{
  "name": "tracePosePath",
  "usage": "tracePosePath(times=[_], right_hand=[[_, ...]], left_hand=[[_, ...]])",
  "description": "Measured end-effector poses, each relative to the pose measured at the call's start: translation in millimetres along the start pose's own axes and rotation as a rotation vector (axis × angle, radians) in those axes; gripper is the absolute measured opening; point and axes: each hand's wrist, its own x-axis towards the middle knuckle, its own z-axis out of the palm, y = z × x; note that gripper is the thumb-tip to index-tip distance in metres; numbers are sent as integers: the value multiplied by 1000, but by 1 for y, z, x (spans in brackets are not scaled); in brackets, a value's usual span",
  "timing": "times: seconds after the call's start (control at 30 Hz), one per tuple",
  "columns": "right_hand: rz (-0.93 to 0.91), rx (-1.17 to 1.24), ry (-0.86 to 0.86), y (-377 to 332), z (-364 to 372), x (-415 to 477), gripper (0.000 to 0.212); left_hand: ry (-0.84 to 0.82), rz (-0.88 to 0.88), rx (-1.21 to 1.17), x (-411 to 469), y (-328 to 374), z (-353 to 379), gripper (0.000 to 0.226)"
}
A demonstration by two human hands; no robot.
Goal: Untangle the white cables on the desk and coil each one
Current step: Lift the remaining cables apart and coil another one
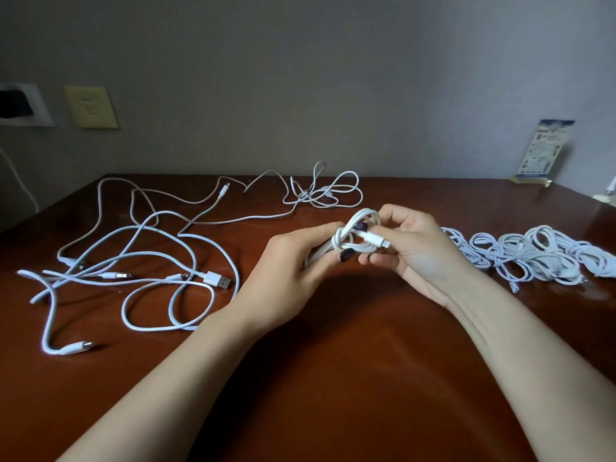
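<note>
head view, single entry.

item 1, left hand (293, 258): forearm enters from the lower left and angles up toward the middle of the desk (333, 378). the hand is raised above the wood, back toward the camera, fingers curled round the left side of a small coiled cable (358, 233). the thumb, with a dark painted nail, lies across the front of the loops.

item 2, right hand (416, 251): forearm enters from the lower right, wrist bent, palm turned inward. the fingers curl over the top of the same coil and the thumb closes beneath, pinching its right side. a white connector (373, 240) on the cable's end lies across the loops just by these fingers. whether it is pinched on its own cannot be told.

item 3, coiled cable: white, held between both hands, above the desk's middle, clear of the surface.

item 4, loose cables (150, 261): white, sprawled and crossing one another on the desk's left half. a usb plug (218, 280) lies among them.

item 5, far tangle (326, 191): white loops near the back edge, beyond the hands.

item 6, finished coils (533, 258): a row of white bundles on the right of the desk, just beyond the right wrist.

item 7, backdrop: grey wall, yellowish outlet plate (91, 106), printed card (546, 150) standing at the desk's far right corner.
</note>
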Motion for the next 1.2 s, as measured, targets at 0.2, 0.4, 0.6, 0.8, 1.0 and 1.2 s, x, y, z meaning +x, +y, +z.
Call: tracePosePath(times=[0.2,0.4,0.6,0.8,1.0,1.2], right_hand=[[20,36,-20,-1,0,-2,16],[111,118,-136,-6,-5,-3,18],[86,-22,-166,-7,-8,-3,16],[39,-279,-59,2,-11,3,16],[21,-348,-3,2,-14,4,12],[70,-232,-5,2,-18,5,12]], left_hand=[[50,-74,40,1,-10,1,30],[42,-132,19,1,-12,-1,31],[-82,-139,-91,-1,-7,-3,20],[-103,-189,8,-3,-11,3,14],[-117,-323,-160,0,-13,-2,18],[-56,-472,-394,2,-20,-8,14]])
